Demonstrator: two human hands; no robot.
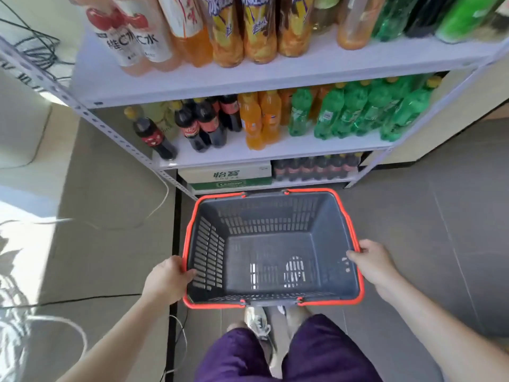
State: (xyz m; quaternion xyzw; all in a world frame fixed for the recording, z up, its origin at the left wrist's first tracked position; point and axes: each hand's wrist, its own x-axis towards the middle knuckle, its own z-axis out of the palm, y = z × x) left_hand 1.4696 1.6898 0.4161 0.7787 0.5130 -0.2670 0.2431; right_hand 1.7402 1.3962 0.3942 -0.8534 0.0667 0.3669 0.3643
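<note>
From the head camera, a gray basket (272,216) with a red rim sits between the two hands, right in front of the white shelf rack (248,84) and above the shoes (259,323). The left hand (168,279) grips the left rim, with the thumb inside the basket and the other fingers hidden behind the wall. The right hand (371,261) grips the right rim, and its fingertips curl over the edge. The basket has nothing in it. The basket and the purple shorts (275,354) hide part of the shoes. On the middle shelf stand cola bottles (198,125), orange bottles (259,119) and green bottles (358,111). The big bottles on the top shelf (228,37) are blurry, and their tops are cut off. Low down, a box (225,175) sits beside dark bottles (316,168) that are hard to make out. Cables (55,301) lie on the floor at the left.
</note>
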